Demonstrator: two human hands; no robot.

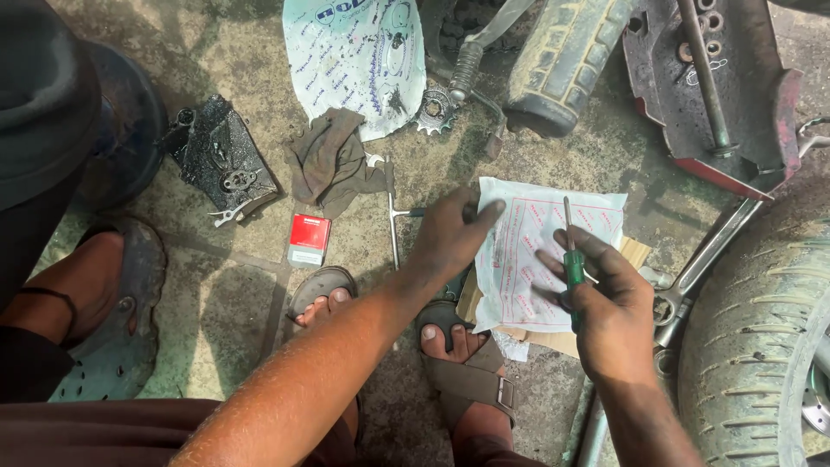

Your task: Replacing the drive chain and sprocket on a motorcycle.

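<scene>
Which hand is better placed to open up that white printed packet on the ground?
Probably the left. The left hand is free, its fingertips already on the top edge of the white packet. The right hand hovers over the packet too, but it is occupied gripping a green-handled screwdriver.

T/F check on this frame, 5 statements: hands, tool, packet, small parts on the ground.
1. The right hand holds a green-handled screwdriver. True.
2. The left hand grips a hammer. False: it holds no tool; its fingers rest on the edge of the white printed packet.
3. A small red and white box lies on the ground left of the T-handle wrench. True.
4. The sprocket sits on the packet. False: it lies farther up on the floor, by the brown rag.
5. A tyre shows at the right edge. True.
</scene>
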